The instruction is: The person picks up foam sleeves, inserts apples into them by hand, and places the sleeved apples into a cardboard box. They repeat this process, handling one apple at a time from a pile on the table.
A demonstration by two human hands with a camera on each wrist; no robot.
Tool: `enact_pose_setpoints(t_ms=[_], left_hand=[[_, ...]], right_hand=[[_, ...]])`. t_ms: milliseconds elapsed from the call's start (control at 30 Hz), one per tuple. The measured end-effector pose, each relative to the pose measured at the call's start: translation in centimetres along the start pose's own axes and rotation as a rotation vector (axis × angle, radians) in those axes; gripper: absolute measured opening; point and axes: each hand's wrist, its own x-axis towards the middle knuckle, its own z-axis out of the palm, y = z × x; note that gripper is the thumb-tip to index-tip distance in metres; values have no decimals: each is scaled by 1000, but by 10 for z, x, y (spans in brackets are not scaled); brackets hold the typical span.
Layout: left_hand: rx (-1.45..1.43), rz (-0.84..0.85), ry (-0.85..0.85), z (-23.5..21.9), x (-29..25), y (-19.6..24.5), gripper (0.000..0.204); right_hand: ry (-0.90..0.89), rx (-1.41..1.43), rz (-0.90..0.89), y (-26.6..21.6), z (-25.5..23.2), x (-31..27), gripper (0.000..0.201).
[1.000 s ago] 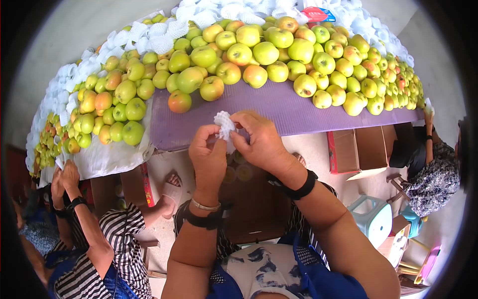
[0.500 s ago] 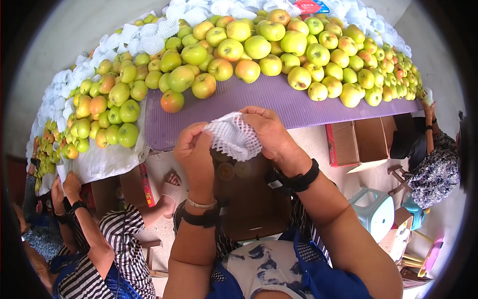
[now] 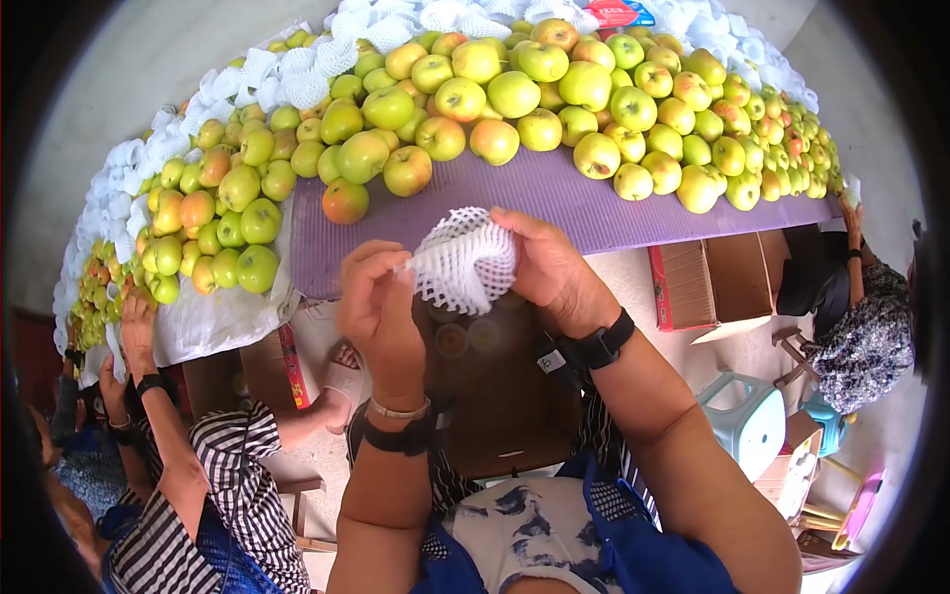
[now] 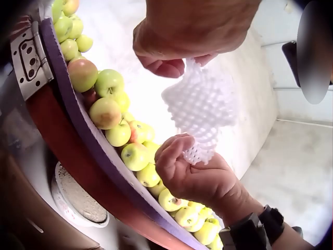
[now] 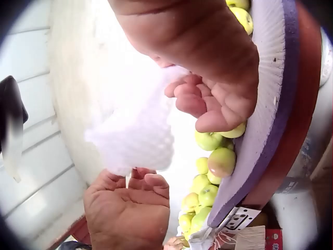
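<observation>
Both hands hold a white foam net sleeve [image 3: 465, 262] spread open in front of the purple table edge. The left hand [image 3: 381, 312] pinches its left side between thumb and fingers; the right hand [image 3: 554, 272] grips the right side, thumb at the rim. In the left wrist view the net [image 4: 200, 101] hangs between the left hand [image 4: 195, 26] above and the right hand [image 4: 197, 172] below. The right wrist view has the net [image 5: 138, 140] pale and blurred, with the right hand [image 5: 197, 57] above and the left hand [image 5: 127, 213] below.
Yellow-green apples [image 3: 460, 99] are heaped on the purple table [image 3: 475, 198], with white nets [image 3: 297, 74] behind. Under the hands is a dark box [image 3: 505, 426]; an open carton [image 3: 712, 292] and a blue stool [image 3: 742, 426] stand right. People sit on both sides.
The net was bunched small between the fingertips; it is now pulled wide and tilted. The hands have moved apart, the right hand turning more open around its side.
</observation>
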Motion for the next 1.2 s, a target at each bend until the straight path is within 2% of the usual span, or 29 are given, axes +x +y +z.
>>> enact_pose_setpoints(t_ms=[33, 67, 100, 167, 200, 300, 367, 433, 467, 567, 600, 667, 767, 867, 967, 1067, 1167, 1200], left_hand=[[-134, -160, 20, 0, 0, -1, 13], [-269, -321, 39, -1, -1, -2, 13], [-403, -480, 58, -2, -3, -4, 13], [-437, -617, 129, -6, -1, -10, 13], [-453, -685, 165, -7, 0, -13, 13], [-489, -731, 226, -9, 2, -17, 13], [-526, -739, 219, -6, 0, -15, 13], [-553, -749, 185, -2, -2, -15, 13], [-561, -754, 155, 0, -4, -15, 13], [-553, -821, 8, 2, -6, -11, 12], [-544, -850, -51, 2, -6, -9, 11], [-525, -841, -67, 5, -8, -8, 9], [-462, -766, -76, 5, -10, -9, 8], [-455, -730, -69, 4, -9, -9, 7], [-453, -743, -52, 4, -7, -6, 7], [-497, -750, -26, 0, -5, -7, 7], [-516, -722, 26, 0, -5, -10, 8], [-513, -707, 48, 0, -5, -10, 8]], right_hand=[[15, 38, -10, 0, 2, 0, 24], [62, -46, -42, 1, 2, 2, 32], [-169, 50, -22, 1, -9, 7, 35], [-633, 242, 18, -5, -15, 13, 40], [-332, 25, -123, -5, -18, 6, 48], [-232, -232, -291, 1, 6, -3, 49], [-185, -536, -392, 4, 6, -4, 33], [-102, -817, -531, 15, 11, -3, 29], [-79, -852, -592, 20, 10, 1, 32], [120, -1020, -539, 22, 8, 1, 29], [127, -1022, -562, 21, 8, 1, 27], [143, -1026, -606, 21, 6, 3, 24], [94, -1367, -830, 19, 12, 0, 21], [109, -1363, -749, 21, 11, 0, 16], [142, -1136, -711, 20, -4, 13, 18], [253, -985, -490, 6, -3, 6, 15], [191, -800, -484, 5, 12, -1, 12], [242, -944, -648, 8, 15, -2, 11]])
